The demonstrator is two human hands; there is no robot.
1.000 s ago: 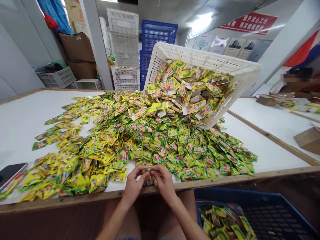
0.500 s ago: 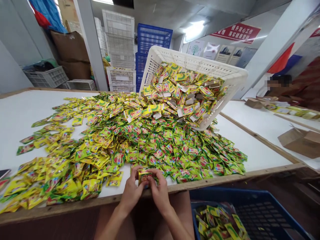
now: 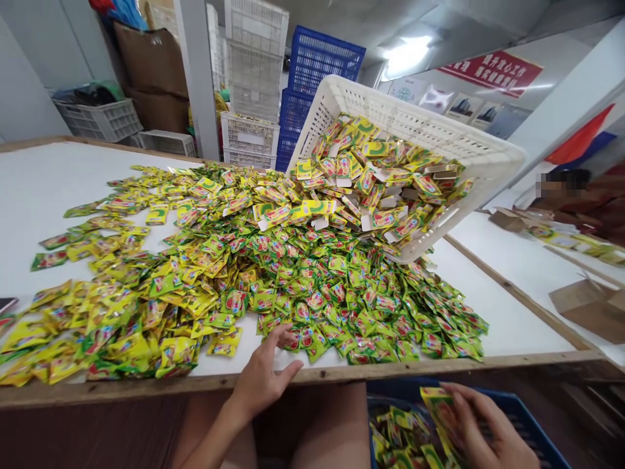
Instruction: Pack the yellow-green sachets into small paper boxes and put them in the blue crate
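My left hand (image 3: 263, 374) is at the table's front edge, thumb and fingers apart with nothing between them, its fingertips beside the green packets (image 3: 312, 339). At the lower right, my right hand (image 3: 488, 423) grips a yellow box (image 3: 442, 417) above the blue crate (image 3: 530, 423), which holds several yellow and green boxes. Across the table lies a big heap of green and yellow packets (image 3: 185, 299). Behind it a white basket (image 3: 415, 107) lies tilted, its open side facing me, with small yellow boxes (image 3: 375, 176) spilling onto the heap.
The white table (image 3: 517, 319) has a wooden front edge. Stacked white crates (image 3: 254, 85) and blue crates (image 3: 322, 58) stand behind it. An open cardboard box (image 3: 588, 306) is at the right, and a person (image 3: 561, 185) is at the far right.
My right hand has left my left hand and moved right and down over the blue crate with the yellow box. My left hand has opened. The view has shifted slightly.
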